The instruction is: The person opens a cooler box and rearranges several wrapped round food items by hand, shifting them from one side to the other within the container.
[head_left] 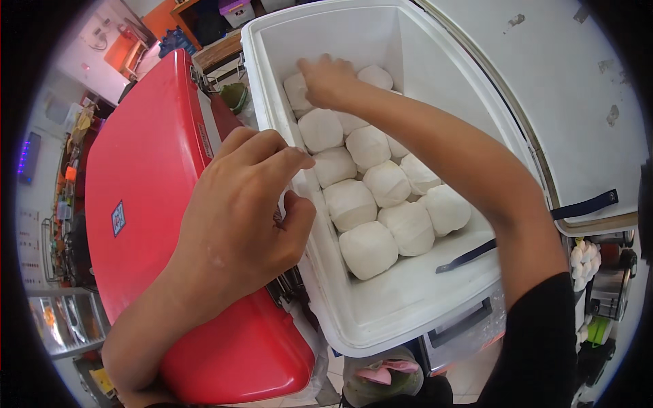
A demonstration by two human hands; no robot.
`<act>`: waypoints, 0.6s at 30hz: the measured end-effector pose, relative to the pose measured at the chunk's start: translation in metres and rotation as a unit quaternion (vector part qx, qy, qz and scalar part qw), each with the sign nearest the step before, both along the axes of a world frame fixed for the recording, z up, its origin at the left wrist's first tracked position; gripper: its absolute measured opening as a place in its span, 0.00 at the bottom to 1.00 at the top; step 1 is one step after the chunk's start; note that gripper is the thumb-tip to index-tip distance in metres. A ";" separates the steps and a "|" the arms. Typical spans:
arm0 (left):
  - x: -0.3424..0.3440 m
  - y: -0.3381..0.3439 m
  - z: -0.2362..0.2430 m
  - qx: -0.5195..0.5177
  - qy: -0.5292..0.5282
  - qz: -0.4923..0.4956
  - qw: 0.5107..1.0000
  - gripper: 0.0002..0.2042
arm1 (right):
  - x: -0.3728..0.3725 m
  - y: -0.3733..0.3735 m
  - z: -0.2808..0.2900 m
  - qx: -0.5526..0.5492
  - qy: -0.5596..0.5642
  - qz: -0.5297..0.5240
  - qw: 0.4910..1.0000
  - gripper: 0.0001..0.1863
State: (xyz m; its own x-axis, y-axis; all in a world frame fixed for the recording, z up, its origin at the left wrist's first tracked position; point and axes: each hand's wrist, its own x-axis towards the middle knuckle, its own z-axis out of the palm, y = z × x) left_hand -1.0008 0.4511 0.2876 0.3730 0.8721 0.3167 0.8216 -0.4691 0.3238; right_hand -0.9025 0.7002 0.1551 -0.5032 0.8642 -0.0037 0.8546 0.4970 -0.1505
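Head view looks down into an open white cooler box (408,306) that fills the middle of the picture, its red lid (143,177) swung back to nine o'clock and standing on its hinge edge. Inside, white dough balls (371,204) lie packed against each other in rows, from the far wall at twelve o'clock down toward the centre. The nearest ball (368,249) sits at about six o'clock of the pile; between it and the near wall the cooler floor is bare, the widest free patch inside. Along the wall at three o'clock a narrow strip of floor also shows beside the balls.

The right hand (328,80) reaches deep to the far end at twelve o'clock, fingers curled down onto the topmost dough balls, touching them; whether it grips one I cannot tell. The left hand (241,204) rests at the cooler's left rim where lid and box meet, fingers bent and pressing on that edge, thumb tucked below, nothing pinched.

A dark strap (524,231) crosses the cooler's right rim at four o'clock, beside a white surface (578,102). Kitchen clutter crowds the outer edges.
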 end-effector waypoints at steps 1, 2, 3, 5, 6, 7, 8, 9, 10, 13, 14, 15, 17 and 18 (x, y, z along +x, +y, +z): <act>0.002 0.000 0.001 -0.009 -0.004 0.002 1.000 0.16 | -0.006 0.004 -0.010 0.002 0.004 -0.002 1.000 0.50; 0.001 -0.001 0.001 -0.021 -0.006 0.009 1.000 0.16 | -0.016 0.005 -0.020 -0.030 0.002 0.006 1.000 0.50; 0.000 -0.002 0.003 -0.020 -0.001 0.006 1.000 0.16 | -0.022 0.005 -0.025 -0.061 -0.003 0.010 0.998 0.51; 0.000 -0.003 0.004 -0.016 -0.006 0.011 1.000 0.16 | -0.033 0.005 -0.029 -0.042 0.007 0.000 0.999 0.50; 0.000 -0.003 0.004 -0.015 -0.004 0.007 1.000 0.16 | -0.034 0.005 -0.029 -0.024 0.013 -0.008 1.000 0.49; 0.000 -0.002 0.003 -0.021 -0.005 0.009 1.000 0.16 | -0.031 0.006 -0.029 -0.023 0.014 -0.014 1.000 0.49; 0.000 -0.002 0.003 -0.028 -0.007 0.017 0.999 0.16 | -0.032 0.002 -0.024 -0.045 0.033 -0.019 0.998 0.47; 0.000 -0.002 0.003 -0.027 -0.007 0.016 0.999 0.16 | -0.031 -0.002 -0.019 -0.066 0.051 -0.026 0.996 0.45; 0.001 -0.002 0.004 -0.028 -0.005 0.017 0.999 0.16 | -0.025 -0.004 -0.013 -0.065 0.050 -0.028 0.996 0.45; 0.000 -0.003 0.004 -0.026 -0.007 0.015 1.000 0.16 | -0.001 -0.021 0.012 -0.015 0.045 0.049 0.998 0.48; 0.000 -0.001 0.002 -0.023 -0.010 0.010 1.000 0.15 | 0.009 -0.035 0.027 -0.045 -0.006 0.065 0.997 0.47; 0.000 -0.001 0.001 -0.025 -0.013 0.011 1.000 0.15 | 0.017 -0.048 0.031 -0.077 -0.054 0.083 0.992 0.47; -0.004 -0.002 -0.002 -0.006 -0.003 0.005 1.000 0.15 | 0.027 -0.073 0.023 -0.134 -0.074 0.113 0.982 0.46; -0.004 -0.003 -0.001 -0.004 -0.003 0.002 1.000 0.15 | 0.034 -0.083 0.017 -0.185 -0.091 0.137 0.969 0.45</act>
